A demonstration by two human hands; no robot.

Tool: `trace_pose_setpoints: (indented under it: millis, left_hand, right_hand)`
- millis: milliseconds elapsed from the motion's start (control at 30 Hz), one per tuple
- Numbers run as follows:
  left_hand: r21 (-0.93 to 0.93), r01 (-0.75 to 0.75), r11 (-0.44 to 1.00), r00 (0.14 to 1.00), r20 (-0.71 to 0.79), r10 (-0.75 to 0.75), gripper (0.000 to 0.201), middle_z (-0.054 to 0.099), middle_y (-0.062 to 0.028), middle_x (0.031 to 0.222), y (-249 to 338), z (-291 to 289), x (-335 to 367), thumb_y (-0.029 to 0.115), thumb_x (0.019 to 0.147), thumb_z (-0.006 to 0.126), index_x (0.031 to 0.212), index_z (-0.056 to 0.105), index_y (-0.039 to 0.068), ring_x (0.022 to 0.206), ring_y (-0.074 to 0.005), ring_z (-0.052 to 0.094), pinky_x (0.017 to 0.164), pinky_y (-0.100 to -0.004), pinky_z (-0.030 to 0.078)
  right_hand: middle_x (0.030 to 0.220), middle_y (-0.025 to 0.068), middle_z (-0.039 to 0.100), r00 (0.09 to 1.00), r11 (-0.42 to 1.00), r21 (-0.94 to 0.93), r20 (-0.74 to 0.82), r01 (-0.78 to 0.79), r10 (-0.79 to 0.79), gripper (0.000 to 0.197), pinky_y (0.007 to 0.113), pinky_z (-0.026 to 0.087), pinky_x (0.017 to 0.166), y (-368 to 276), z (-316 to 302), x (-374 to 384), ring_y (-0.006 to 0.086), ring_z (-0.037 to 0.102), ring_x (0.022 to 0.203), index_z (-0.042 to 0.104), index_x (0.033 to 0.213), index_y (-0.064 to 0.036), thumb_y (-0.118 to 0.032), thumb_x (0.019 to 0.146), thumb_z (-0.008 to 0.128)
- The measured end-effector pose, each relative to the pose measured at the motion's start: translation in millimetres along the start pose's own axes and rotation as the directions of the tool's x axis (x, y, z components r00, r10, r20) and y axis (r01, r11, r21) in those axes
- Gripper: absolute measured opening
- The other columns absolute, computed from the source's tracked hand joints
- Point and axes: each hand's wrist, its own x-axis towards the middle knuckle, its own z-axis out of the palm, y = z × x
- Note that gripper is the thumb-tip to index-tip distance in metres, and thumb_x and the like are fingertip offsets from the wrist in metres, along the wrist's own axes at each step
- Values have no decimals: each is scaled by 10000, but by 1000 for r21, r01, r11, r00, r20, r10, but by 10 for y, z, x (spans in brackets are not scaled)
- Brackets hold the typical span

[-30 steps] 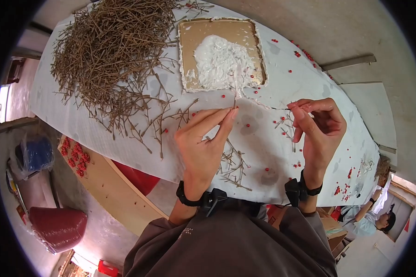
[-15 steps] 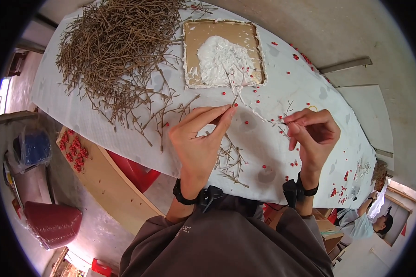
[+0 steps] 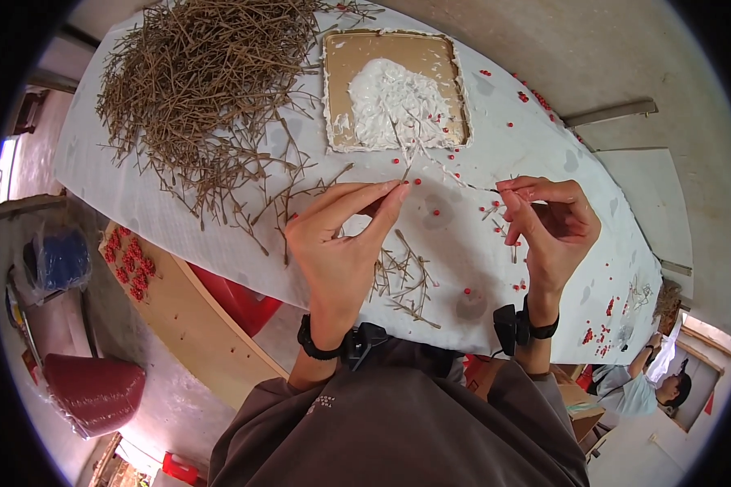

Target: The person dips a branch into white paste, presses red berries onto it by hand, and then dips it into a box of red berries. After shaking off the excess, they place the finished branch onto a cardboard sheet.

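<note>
My left hand (image 3: pixel 339 235) has thumb and forefinger pinched on a thin brown twig (image 3: pixel 407 169), whose far end reaches the near edge of the paste tray. In my right hand (image 3: pixel 556 231) a slender stem (image 3: pixel 481 189), partly coated white, is pinched between the fingertips. Its whitened length slants up-left toward the tray, close to the left hand's twig; whether the two touch I cannot tell. Beyond both hands lies the square gold tray (image 3: pixel 341 61), holding a heap of thick white paste (image 3: pixel 394 93). Small red berries (image 3: pixel 436 213) are scattered between and around my hands.
A large heap of brown twigs (image 3: pixel 211 89) covers the table's far left. Several loose branched twigs (image 3: pixel 406 280) lie between my forearms. Red berry clusters (image 3: pixel 130 264) rest on a wooden board at left. Another person (image 3: pixel 638 390) is at the far right.
My left hand has shifted slightly left, still pinching its twig. My right hand has moved slightly up, and the white-coated stem now lies flatter near its fingertips.
</note>
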Motion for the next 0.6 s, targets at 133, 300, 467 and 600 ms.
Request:
trace_pose_setpoints:
  millis: [133, 300, 467, 600]
  left_hand:
    - [-56, 18, 998, 1000, 0, -18, 156, 699, -92, 815, -38, 14, 0, -58, 750, 764, 902, 738, -38, 677, -87, 609, 596, -192, 468]
    - [-64, 27, 998, 1000, 17, -26, 149, 696, -97, 817, -21, 27, 16, -65, 750, 760, 896, 737, -44, 671, -86, 600, 579, -192, 456]
    - [-41, 47, 998, 998, 51, -45, 139, 694, -94, 818, 18, 1, -3, -68, 755, 755, 891, 736, -49, 674, -82, 589, 576, -191, 442]
    - [-27, -1, 1000, 1000, 23, 1, 131, 693, -81, 821, 20, -18, -22, -64, 759, 753, 888, 735, -49, 680, -76, 578, 571, -191, 432]
  right_hand:
    - [877, 237, 682, 998, 997, 76, 53, -22, 18, 136, 209, 457, 426, 11, 11, -35, 152, 638, 637, 585, 846, 45, 114, 785, 685]
    - [883, 262, 662, 997, 990, 135, 69, -38, 29, 149, 210, 414, 386, -46, 17, -28, 147, 598, 563, 551, 829, 30, 122, 788, 661]
    - [862, 220, 689, 996, 979, 195, 69, -63, 50, 144, 200, 449, 429, -33, 59, -13, 133, 633, 632, 594, 846, 41, 113, 781, 700]
    - [869, 204, 693, 994, 989, 98, 26, -111, 109, 136, 196, 448, 429, -21, 42, -20, 121, 627, 624, 603, 854, 40, 100, 786, 704]
